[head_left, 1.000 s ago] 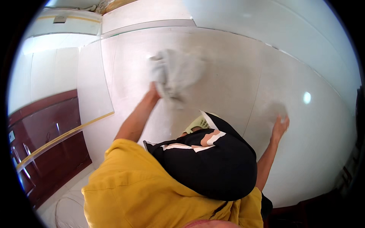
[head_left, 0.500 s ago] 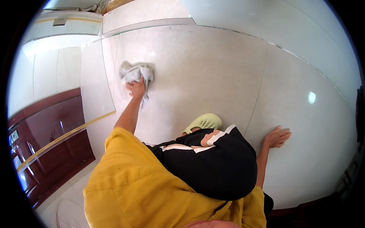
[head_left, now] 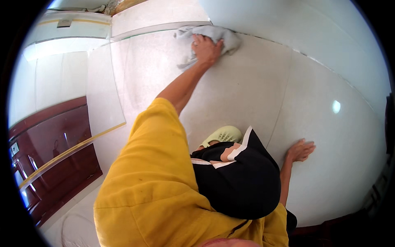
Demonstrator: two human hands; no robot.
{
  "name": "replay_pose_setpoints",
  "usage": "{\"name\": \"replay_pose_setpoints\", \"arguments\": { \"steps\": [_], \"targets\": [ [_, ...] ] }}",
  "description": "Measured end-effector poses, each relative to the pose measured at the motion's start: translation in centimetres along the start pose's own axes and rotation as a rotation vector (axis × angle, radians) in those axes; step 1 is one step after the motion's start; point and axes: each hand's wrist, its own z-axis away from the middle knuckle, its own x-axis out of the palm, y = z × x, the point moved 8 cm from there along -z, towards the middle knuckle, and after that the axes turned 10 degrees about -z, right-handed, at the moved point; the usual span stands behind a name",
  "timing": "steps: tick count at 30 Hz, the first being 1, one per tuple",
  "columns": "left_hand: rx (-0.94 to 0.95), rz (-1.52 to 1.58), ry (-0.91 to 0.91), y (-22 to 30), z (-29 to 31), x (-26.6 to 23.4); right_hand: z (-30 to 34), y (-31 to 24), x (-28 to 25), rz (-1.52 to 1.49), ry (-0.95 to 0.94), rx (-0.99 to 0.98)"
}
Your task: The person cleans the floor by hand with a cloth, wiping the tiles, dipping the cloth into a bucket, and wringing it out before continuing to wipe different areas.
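Observation:
My left hand (head_left: 207, 50) presses a crumpled grey cloth (head_left: 231, 41) onto the pale tiled floor (head_left: 242, 90), its fingers bent over the near side of the rag. The cloth lies bunched at the far edge of the tiles, against the seam where they meet the upright surface. Part of it is hidden under my palm. To the right, my right hand (head_left: 301, 150) rests on the tiles with its fingers stretched out and nothing in it.
A light green clog (head_left: 225, 135) on my foot stands between my hands. At left, a glass panel with a yellowish edge (head_left: 74, 153) rises before a dark red wooden door (head_left: 53, 140). A pale wall (head_left: 329, 37) bounds the right and far side.
My left hand has swept the cloth away from me and to the right, from the left part of the floor to its far edge. My right hand stays almost where it was.

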Motion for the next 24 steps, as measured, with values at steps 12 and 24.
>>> {"name": "replay_pose_setpoints", "arguments": {
  "steps": [12,24],
  "targets": [
    [0.770,0.218,-0.051,14.2,13.1,-1.8,-0.6,1.2,0.5,-0.065,-0.089,0.048],
    [-0.564,0.091,0.158,-26.9,21.7,-1.3,0.6,1.7,-1.6,-0.041,0.086,-0.082]
  ]
}}
